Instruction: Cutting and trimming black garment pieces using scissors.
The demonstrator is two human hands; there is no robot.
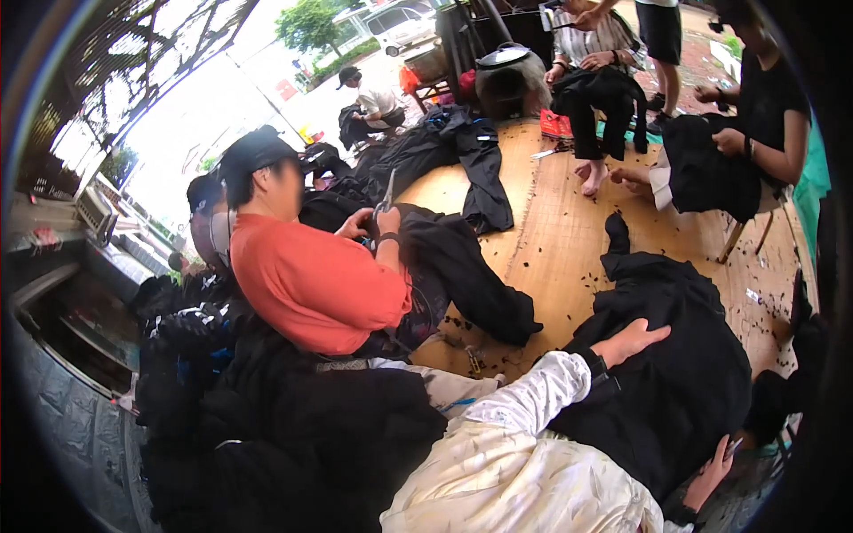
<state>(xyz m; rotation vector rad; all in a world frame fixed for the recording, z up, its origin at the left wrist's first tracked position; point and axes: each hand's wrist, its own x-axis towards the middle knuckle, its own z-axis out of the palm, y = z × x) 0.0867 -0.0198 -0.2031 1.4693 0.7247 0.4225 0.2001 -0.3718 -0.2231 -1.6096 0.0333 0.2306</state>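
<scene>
A large black garment [666, 355] of soft cloth, seemingly trousers, spreads over my lap and onto the mat in front of me. On top of it rests my left hand [629, 343], fingers stretched to the right, with a dark band at the wrist below a white sleeve. At the garment's lower right edge, my right hand [711, 473] is closed around a small metal tool [732, 447]; only its shiny tip shows, and I cannot make out its exact kind.
To my left a person in an orange shirt [306, 280] holds scissors [389, 191] over black cloth. Dark garments [293, 435] pile up at the lower left. Other people sit at the far right around a tan mat [542, 240] littered with black scraps. Another pair of scissors [544, 154] lies there.
</scene>
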